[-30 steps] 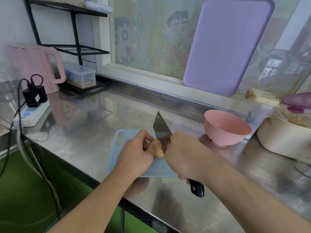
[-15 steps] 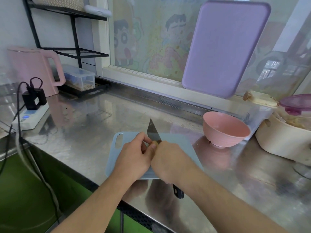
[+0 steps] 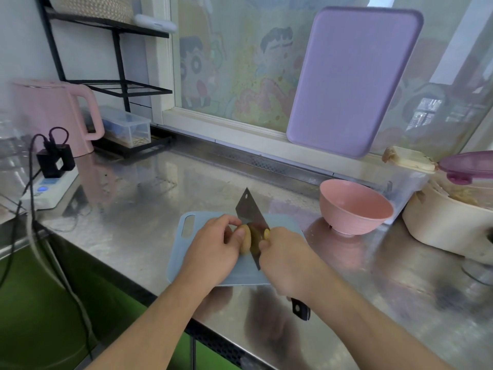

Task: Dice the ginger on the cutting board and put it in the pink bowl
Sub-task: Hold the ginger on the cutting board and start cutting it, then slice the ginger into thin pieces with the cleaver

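The cleaver (image 3: 250, 222) handle is mostly hidden inside the right hand (image 3: 286, 259), and the ginger (image 3: 246, 240) is partly covered by the left hand (image 3: 213, 247).

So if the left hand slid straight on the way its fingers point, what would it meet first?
The left hand already holds the ginger at its fingertips, so going on would likely push that into the cleaver blade standing right beside it; the gap between them is hard to judge.

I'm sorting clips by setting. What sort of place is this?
Most likely a home kitchen: a steel counter with a cutting board, a pink kettle, and a cleaver slicing ginger.
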